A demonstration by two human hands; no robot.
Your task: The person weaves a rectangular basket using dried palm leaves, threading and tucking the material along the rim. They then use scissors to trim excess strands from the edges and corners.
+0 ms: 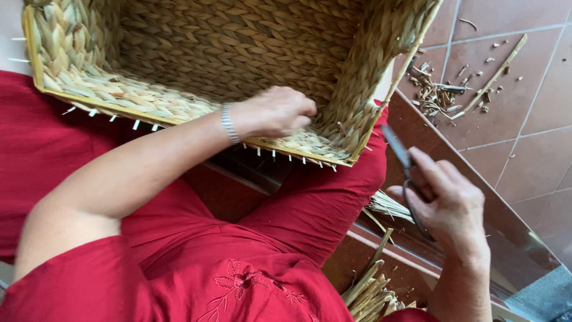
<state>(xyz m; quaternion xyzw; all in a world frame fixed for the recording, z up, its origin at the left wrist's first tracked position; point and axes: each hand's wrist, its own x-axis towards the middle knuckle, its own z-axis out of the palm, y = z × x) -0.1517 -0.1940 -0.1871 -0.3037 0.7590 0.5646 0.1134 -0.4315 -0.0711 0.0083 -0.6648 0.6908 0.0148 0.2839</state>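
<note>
Basket (196,53): large, rectangular, woven of pale plaited straw, tipped on its side with the open mouth toward the camera. It rests on the lap, on red cloth (179,262). Its near rim is bound in a yellowish frame, with short white ends sticking out below it in a row.

Left hand (277,112): reaches over the near rim at the basket's lower right corner. Fingers curled shut, knuckles up, tips pressed into the weave; whether they pinch a strand cannot be told. A silver bracelet (229,123) sits on the wrist. The bare forearm runs down and left across the red cloth.

Red cloth: covers the lap and knees, with an embroidered flower low in the middle.

Straw bundle (372,292): cut lengths, pale green-yellow, standing up beside the right knee at the bottom edge. A second small tuft (390,206) shows just left of the right hand.

Scissors (400,158): dark blades, closed, pointing up and left toward the basket's right corner but apart from it.

Right hand (447,200): closed around the scissors' handles, fingers through the loops, held clear of the basket, above a step edge.

Floor (524,131): reddish-brown tiles with pale joints, at the right.

Scraps (441,95): straw trimmings and one long strip, scattered on the tiles beyond the basket's right side.
</note>
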